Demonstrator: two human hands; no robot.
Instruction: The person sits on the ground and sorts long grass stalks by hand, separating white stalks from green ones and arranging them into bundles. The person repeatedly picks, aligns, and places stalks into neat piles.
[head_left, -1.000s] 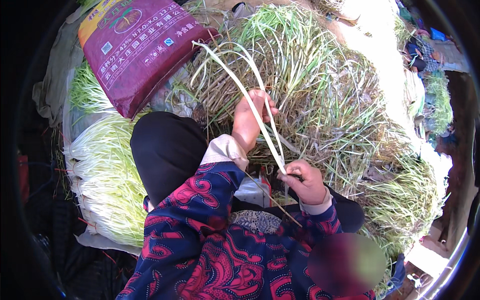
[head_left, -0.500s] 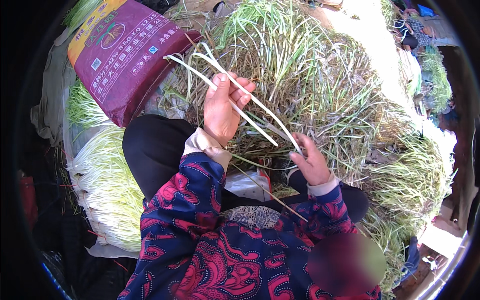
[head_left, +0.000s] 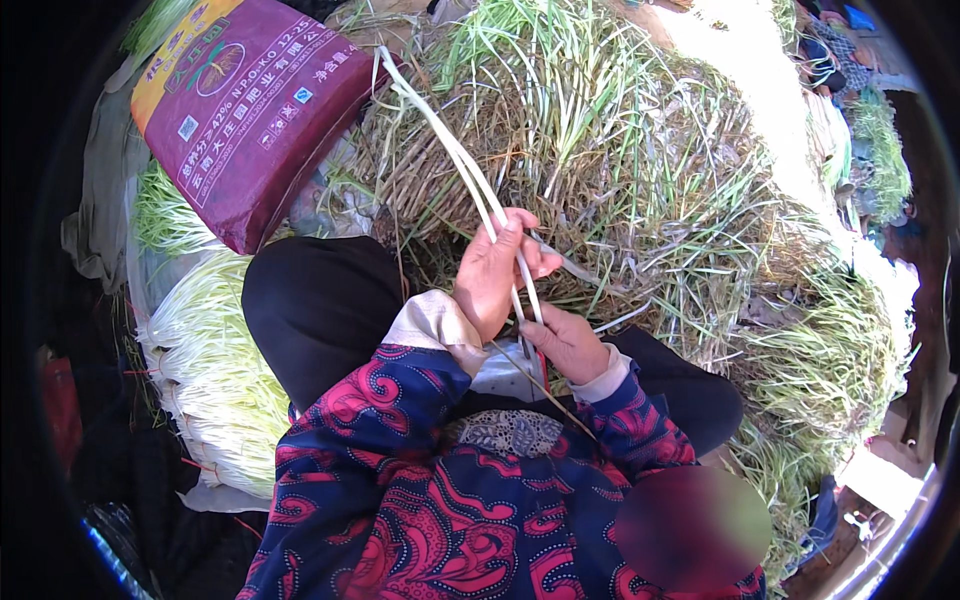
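Observation:
Two long, pale chive-like stalks (head_left: pixel 455 150) slant up and away to the left, their forked tips near the purple sack. My left hand (head_left: pixel 492 275) pinches them about midway, thumb against the fingers. Lower down, my right hand (head_left: pixel 568 342) is closed at their bottom ends, close beside the left wrist; its fingertips are partly hidden. A thin brownish stem (head_left: pixel 545 390) lies slanted over my lap below both hands. Under the hands, between my knees, shows some whitish plastic (head_left: pixel 500 378).
A large heap of tangled green and dry stalks (head_left: pixel 640 200) spreads ahead and to the right. The purple and yellow sack (head_left: pixel 270 110) lies at the far left. Bundles of pale stalks with red ties (head_left: pixel 215 370) are stacked left of my knee (head_left: pixel 315 310).
Both hands have come nearer my lap and closer together. The two stalks, spread apart before, now lie nearly side by side. My right hand has moved left and down along their lower ends.

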